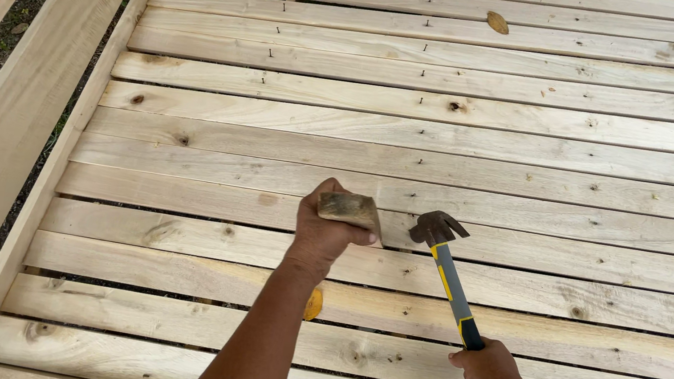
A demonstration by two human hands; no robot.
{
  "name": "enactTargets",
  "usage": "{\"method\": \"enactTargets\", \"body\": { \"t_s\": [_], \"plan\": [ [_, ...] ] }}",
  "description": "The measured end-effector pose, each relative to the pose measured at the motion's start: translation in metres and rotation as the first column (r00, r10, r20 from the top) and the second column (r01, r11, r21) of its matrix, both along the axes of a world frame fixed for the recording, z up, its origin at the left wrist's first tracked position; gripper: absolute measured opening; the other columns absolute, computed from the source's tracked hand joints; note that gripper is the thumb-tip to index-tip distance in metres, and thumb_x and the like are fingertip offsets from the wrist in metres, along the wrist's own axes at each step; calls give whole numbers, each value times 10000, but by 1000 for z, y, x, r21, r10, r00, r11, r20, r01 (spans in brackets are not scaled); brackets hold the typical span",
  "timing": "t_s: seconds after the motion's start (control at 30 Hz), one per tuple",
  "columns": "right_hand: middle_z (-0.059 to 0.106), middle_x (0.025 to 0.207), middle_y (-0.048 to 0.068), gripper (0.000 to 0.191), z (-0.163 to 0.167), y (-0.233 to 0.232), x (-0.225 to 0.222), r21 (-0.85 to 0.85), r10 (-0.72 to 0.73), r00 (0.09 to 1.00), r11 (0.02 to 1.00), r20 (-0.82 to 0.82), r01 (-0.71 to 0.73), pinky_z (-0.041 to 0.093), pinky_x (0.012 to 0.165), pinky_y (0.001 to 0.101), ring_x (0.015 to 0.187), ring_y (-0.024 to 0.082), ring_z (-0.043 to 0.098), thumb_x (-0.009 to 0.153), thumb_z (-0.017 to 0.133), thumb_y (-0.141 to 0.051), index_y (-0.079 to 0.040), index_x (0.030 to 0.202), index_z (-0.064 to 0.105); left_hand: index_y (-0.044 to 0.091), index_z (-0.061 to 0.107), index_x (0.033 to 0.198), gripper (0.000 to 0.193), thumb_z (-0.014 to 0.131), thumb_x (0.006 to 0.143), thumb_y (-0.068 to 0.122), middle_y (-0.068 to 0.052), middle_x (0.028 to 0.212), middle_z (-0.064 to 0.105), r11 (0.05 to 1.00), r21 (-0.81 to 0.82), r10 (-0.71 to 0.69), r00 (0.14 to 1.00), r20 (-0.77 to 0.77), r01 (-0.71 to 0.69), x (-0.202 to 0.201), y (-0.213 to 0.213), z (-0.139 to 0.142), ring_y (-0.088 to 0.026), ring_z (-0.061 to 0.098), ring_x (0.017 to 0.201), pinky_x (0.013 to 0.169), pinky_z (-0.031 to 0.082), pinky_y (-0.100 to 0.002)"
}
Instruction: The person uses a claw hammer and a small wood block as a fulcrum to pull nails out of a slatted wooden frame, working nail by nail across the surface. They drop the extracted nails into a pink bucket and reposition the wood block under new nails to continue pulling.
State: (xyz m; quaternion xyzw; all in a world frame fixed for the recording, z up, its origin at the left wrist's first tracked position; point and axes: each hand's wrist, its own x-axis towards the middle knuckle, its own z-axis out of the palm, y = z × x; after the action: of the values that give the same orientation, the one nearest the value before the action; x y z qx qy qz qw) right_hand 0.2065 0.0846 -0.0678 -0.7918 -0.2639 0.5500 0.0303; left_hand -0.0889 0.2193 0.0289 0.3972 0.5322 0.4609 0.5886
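The left hand is clenched around a small weathered wood block, pressed down on the pale slatted deck. Just to its right, the right hand grips a claw hammer with a yellow-and-black handle, its dark rusty head beside the block.

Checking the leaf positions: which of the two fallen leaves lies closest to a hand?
The yellow-orange leaf, lying just beside the left forearm below the left hand. The brown leaf lies far off on the upper boards.
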Motion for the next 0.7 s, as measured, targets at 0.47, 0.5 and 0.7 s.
{"method": "enactTargets", "body": {
  "t_s": [0.47, 0.5, 0.7],
  "plan": [
    [488, 586, 77, 210, 11, -13, -29, 36, -93, 996, 995, -7, 93, 418, 406, 382, 426, 200, 470, 901, 751, -116, 8, 875, 584, 52, 697, 995, 501, 853, 577, -176, -70, 989, 743, 993, 115, -61, 962, 266, 31, -65, 16, 73, -204, 725, 971, 878, 636, -369],
    [491, 586, 81, 215, 14, -15, -33, 35, -113, 993, 993, -30, 114, 407, 406, 389, 426, 207, 465, 900, 749, -106, 7, 879, 567, 41, 702, 1007, 498, 856, 581, -167, -77, 999, 753, 996, 69, -77, 967, 244, 62, -54, 8, 74, -209, 730, 973, 884, 632, -365],
    [492, 592, 69, 221, 28, -24, -34, -11, -91, 996, 996, 5, 91, 434, 421, 375, 427, 187, 461, 914, 748, -148, -1, 879, 587, 16, 698, 1039, 532, 874, 563, -146, -89, 1005, 773, 991, -82, -91, 987, 129, 102, -12, -32, 50, -219, 747, 957, 885, 638, -356]
  ]
}}
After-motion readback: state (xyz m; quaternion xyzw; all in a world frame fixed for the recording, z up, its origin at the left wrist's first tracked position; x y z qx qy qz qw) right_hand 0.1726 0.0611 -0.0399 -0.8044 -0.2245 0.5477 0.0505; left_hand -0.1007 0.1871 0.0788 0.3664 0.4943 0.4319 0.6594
